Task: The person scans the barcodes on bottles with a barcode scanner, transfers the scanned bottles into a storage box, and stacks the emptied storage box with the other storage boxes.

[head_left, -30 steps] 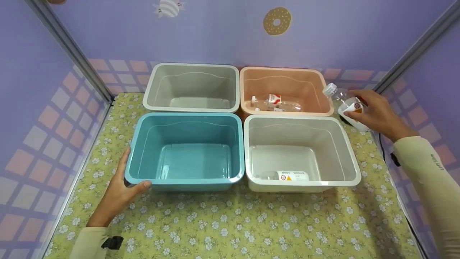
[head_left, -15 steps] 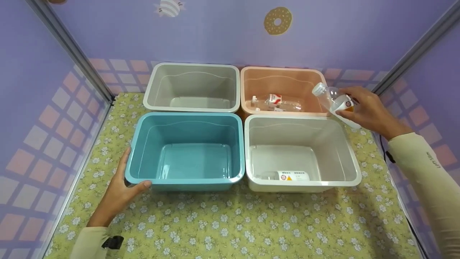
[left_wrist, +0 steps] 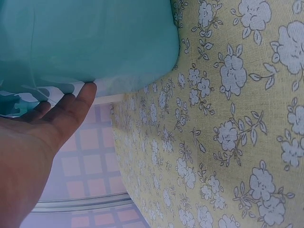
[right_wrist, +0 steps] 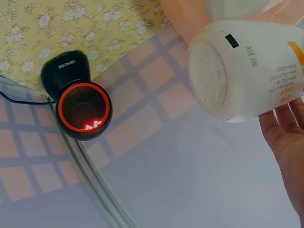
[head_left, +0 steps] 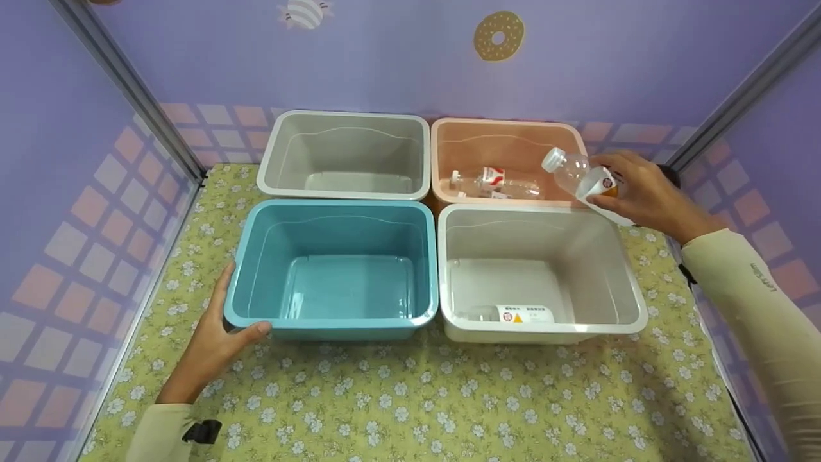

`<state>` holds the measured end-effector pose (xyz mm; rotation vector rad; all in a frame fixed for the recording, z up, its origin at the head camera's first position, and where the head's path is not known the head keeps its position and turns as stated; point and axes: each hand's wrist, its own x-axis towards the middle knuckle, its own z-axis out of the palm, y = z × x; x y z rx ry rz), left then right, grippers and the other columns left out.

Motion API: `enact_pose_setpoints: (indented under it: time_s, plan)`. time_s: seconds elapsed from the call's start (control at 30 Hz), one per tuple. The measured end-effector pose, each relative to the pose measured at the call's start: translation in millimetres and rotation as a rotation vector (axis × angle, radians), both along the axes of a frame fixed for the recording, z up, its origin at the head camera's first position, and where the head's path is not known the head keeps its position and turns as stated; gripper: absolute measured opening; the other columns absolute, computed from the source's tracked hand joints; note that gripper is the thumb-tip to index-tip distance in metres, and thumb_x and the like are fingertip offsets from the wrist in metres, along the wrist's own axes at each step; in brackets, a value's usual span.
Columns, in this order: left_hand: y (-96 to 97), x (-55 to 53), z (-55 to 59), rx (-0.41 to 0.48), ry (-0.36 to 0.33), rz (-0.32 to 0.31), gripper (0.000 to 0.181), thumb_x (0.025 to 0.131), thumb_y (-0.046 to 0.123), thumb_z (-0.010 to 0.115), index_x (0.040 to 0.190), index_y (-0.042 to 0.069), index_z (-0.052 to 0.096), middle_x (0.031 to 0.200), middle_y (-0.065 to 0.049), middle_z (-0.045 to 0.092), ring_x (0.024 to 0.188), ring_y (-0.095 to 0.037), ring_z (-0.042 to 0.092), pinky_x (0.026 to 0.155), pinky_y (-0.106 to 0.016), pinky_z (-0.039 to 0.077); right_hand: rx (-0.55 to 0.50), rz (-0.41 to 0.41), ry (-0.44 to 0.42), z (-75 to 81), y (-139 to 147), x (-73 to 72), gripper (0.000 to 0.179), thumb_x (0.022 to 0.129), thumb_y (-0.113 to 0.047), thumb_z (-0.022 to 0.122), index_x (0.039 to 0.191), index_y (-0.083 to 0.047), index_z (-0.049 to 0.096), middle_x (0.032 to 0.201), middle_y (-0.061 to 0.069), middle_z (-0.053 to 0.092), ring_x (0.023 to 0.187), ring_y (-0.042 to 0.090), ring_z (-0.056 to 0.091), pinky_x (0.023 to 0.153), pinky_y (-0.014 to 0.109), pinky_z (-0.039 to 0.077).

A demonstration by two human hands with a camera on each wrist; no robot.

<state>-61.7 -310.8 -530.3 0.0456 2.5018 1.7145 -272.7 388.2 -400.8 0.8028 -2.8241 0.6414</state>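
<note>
My right hand [head_left: 635, 192] grips a clear plastic bottle [head_left: 567, 172] with a white label and pale cap. The bottle leans, cap up and to the left, over the right end of the orange bin [head_left: 571, 131]. In the right wrist view its base and the label of the bottle [right_wrist: 247, 71] face the camera, with fingertips along one side. My left hand [head_left: 215, 340] rests at the near left corner of the blue bin [head_left: 340, 324]; its fingers [left_wrist: 85, 95] are nearly straight against the outer wall below the rim, the thumb at the front.
Clear bottles [head_left: 494, 183] lie in the orange bin. One white-labelled bottle [head_left: 523, 314] lies in the white bin [head_left: 545, 328]. A grey bin [head_left: 346, 119] stands at the back left. Near the right corner is a black scanner [right_wrist: 83, 107] with a glowing red ring and a cord.
My right hand has carried the bottle left, from beside the bins to over the orange bin's right end. The left hand has stayed at the blue bin.
</note>
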Motion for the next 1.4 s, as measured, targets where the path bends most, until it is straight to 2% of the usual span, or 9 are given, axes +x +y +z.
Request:
enact_pose_setpoints:
  time_s: [0.07,0.17,0.27,0.3,0.53,0.77,1.17,1.27,1.4]
  plan:
    - [-0.5,-0.4,-0.5,-0.001,0.003,0.001,0.116,0.101,0.021,0.080,0.175,0.049,-0.005,0.182,-0.022,0.009,0.158,-0.055,0.032,0.102,-0.017,0.049,0.006,0.005,0.001,0.7,-2.0,-0.4,0.064,0.092,-0.006,0.090,0.150,0.001,0.062,0.142,0.024,0.064,0.105,0.034,0.070,0.080,0.007,0.047]
    - [-0.5,-0.3,-0.5,-0.003,0.004,0.004,0.116,0.101,0.021,0.080,0.175,0.050,-0.005,0.182,-0.022,0.009,0.158,-0.055,0.032,0.102,-0.017,0.049,0.018,0.005,0.001,0.9,-5.6,-1.1,0.064,0.092,-0.006,0.091,0.149,0.002,0.062,0.141,0.024,0.064,0.106,0.035,0.070,0.083,0.030,0.062]
    - [-0.6,-0.1,-0.4,-0.005,0.005,0.006,0.116,0.101,0.021,0.081,0.175,0.049,-0.005,0.181,-0.023,0.010,0.158,-0.055,0.032,0.102,-0.016,0.049,0.024,-0.006,0.000,0.6,-9.4,-2.2,0.065,0.091,-0.004,0.091,0.149,0.003,0.062,0.142,0.025,0.064,0.109,0.038,0.069,0.085,0.059,0.062]
    - [-0.6,0.0,-0.3,-0.009,0.003,0.007,0.116,0.101,0.021,0.081,0.175,0.049,-0.005,0.181,-0.023,0.010,0.158,-0.055,0.033,0.102,-0.017,0.049,0.020,-0.009,-0.004,0.5,-10.6,-2.7,0.066,0.091,-0.003,0.091,0.149,0.003,0.062,0.143,0.026,0.063,0.111,0.039,0.068,0.086,0.062,0.062]
    - [0.8,0.4,1.8,-0.020,0.001,0.008,0.116,0.100,0.022,0.081,0.175,0.049,-0.004,0.182,-0.021,0.011,0.158,-0.053,0.032,0.113,-0.048,0.050,0.006,0.002,-0.014,2.4,-17.8,-5.2,0.067,0.089,-0.002,0.092,0.148,0.003,0.062,0.145,0.028,0.062,0.120,0.047,0.066,0.092,0.068,0.060]
    - [1.0,0.3,2.0,0.009,-0.002,0.001,0.116,0.101,0.020,0.080,0.175,0.050,-0.005,0.182,-0.021,0.009,0.159,-0.053,0.031,0.102,-0.017,0.048,0.013,0.028,-0.011,4.9,-26.9,-8.6,0.065,0.088,0.000,0.092,0.145,0.002,0.063,0.145,0.028,0.062,0.122,0.047,0.064,0.094,0.068,0.059]
    - [-0.2,-0.6,-0.1,0.000,-0.007,0.008,0.116,0.101,0.023,0.080,0.174,0.052,-0.005,0.181,-0.022,0.011,0.158,-0.053,0.033,0.102,-0.017,0.048,0.064,0.053,-0.052,9.7,-46.0,-14.7,0.067,0.092,-0.006,0.090,0.151,0.001,0.061,0.150,0.029,0.058,0.127,0.049,0.062,0.098,0.067,0.058]
    - [0.3,0.1,0.4,-0.004,-0.005,0.009,0.117,0.100,0.022,0.081,0.174,0.051,-0.004,0.181,-0.022,0.012,0.157,-0.053,0.034,0.106,-0.025,0.051,0.063,0.076,-0.044,10.3,-51.3,-16.5,0.066,0.092,-0.006,0.090,0.151,0.001,0.061,0.151,0.029,0.058,0.129,0.049,0.061,0.100,0.067,0.057]
    - [0.9,0.4,1.1,-0.013,0.005,0.013,0.117,0.099,0.021,0.081,0.175,0.049,-0.004,0.181,-0.022,0.011,0.157,-0.054,0.034,0.114,-0.053,0.049,0.065,0.101,-0.031,9.7,-57.1,-19.8,0.067,0.092,-0.005,0.090,0.152,0.001,0.060,0.151,0.028,0.059,0.126,0.046,0.062,0.100,0.067,0.056]
